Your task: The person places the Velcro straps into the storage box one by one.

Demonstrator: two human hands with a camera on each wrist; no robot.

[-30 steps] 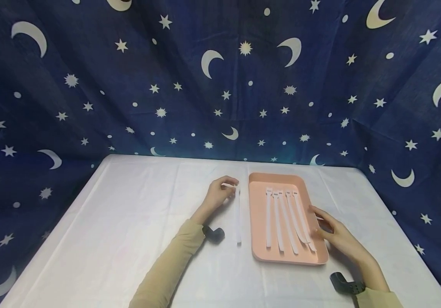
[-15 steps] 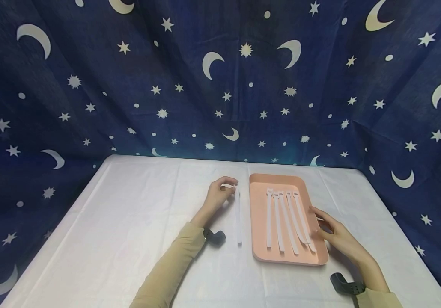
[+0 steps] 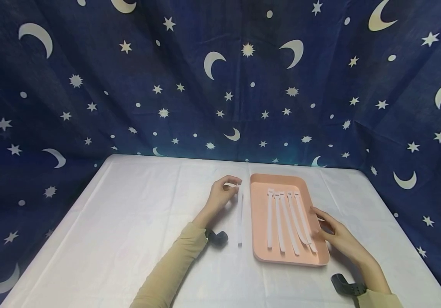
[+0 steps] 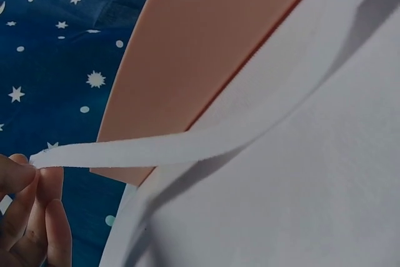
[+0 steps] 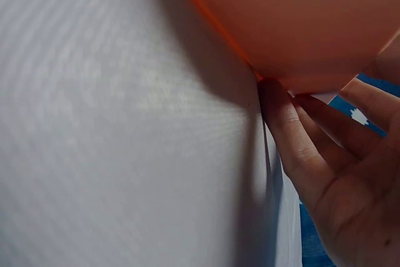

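Observation:
My left hand (image 3: 220, 194) pinches the end of a white hook-and-loop cable tie (image 3: 240, 218) between thumb and fingers. In the left wrist view the cable tie (image 4: 144, 152) runs from the fingertips in a curve down towards the tablecloth. A shallow pink tray (image 3: 259, 252) lies just right of it. Inside are several similar white ties (image 3: 269, 222), side by side with their slotted heads at the far end. My right hand (image 3: 338, 237) rests against the tray's right side, fingers spread along its outer wall, as the right wrist view also shows.
A white cloth (image 3: 147, 205) covers the table. Behind and at both sides hangs a dark blue curtain (image 3: 189, 115) with moons and stars. Each wrist wears a black camera, such as the one on the left wrist (image 3: 218, 238).
The left hand and the tie's held end have shifted very slightly right. The right hand and the tray stay in place; the whole head view drifts a little.

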